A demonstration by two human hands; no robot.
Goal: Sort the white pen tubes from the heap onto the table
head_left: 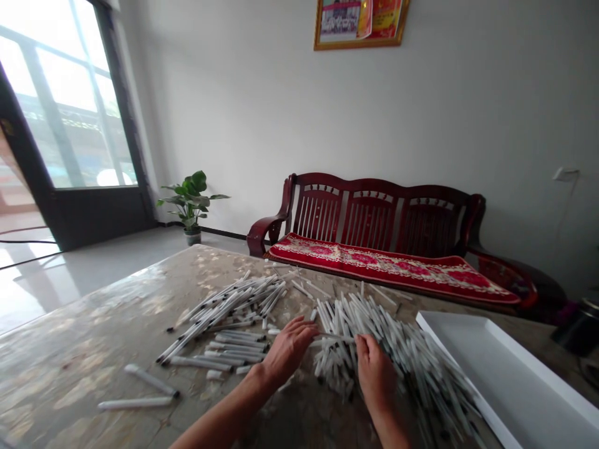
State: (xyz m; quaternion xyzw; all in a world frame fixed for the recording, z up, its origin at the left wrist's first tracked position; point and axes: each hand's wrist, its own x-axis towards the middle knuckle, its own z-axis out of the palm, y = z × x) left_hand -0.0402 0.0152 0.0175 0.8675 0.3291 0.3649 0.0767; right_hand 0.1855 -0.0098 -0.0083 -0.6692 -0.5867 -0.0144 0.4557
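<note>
A slim pen [337,338] with a pale, see-through barrel lies level between my two hands. My right hand [374,368] pinches its right end between thumb and fingers. At the other end, the fingers of my left hand [292,344] close around it, back of the hand up, so that end is hidden. Just behind and right of my hands spreads a big loose heap of similar pens [360,318]. Left of my left hand, several pens [236,349] lie side by side in a rough row, with small white caps [214,375] near them.
Another pile of pens [234,302], many dark-tipped, lies farther back left. Two separate pens [135,403] rest at the front left of the patterned tabletop [70,368]. A shallow white tray [528,380] stands at right. Beyond the table is a wooden bench [365,212].
</note>
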